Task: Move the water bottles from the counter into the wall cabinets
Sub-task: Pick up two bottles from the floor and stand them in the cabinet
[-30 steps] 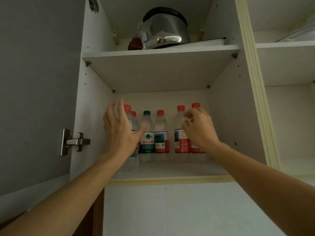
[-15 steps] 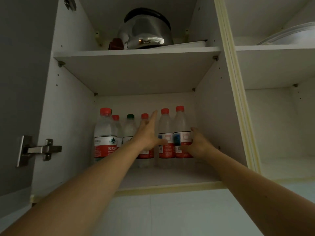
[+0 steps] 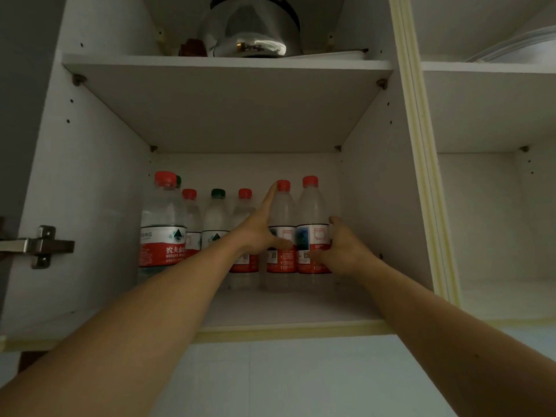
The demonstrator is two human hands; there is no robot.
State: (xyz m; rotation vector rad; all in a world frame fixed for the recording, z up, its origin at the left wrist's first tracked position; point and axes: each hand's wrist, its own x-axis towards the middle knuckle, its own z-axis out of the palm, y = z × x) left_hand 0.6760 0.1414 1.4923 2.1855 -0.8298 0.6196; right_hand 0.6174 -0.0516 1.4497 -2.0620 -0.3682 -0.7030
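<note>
Several water bottles stand in a row on the lower shelf point(image 3: 285, 308) of the open wall cabinet. A larger red-capped bottle point(image 3: 162, 221) stands front left, and a green-capped bottle point(image 3: 216, 215) is in the row behind. My left hand point(image 3: 258, 230) lies with straight fingers against the left side of the second bottle from the right point(image 3: 284, 212), its thumb across the label. My right hand point(image 3: 346, 251) grips the rightmost bottle point(image 3: 311, 206) at its label, close to the cabinet's right wall.
A shiny metal kettle point(image 3: 255, 28) sits on the upper shelf. The open door's hinge point(image 3: 39, 246) sticks out at the left. A second compartment point(image 3: 496, 290) lies to the right, with a clear lid point(image 3: 517, 46) on its upper shelf.
My left hand left the front-left bottle and moved right to the second bottle from the right. My right hand dropped from the rightmost bottle's neck to its label.
</note>
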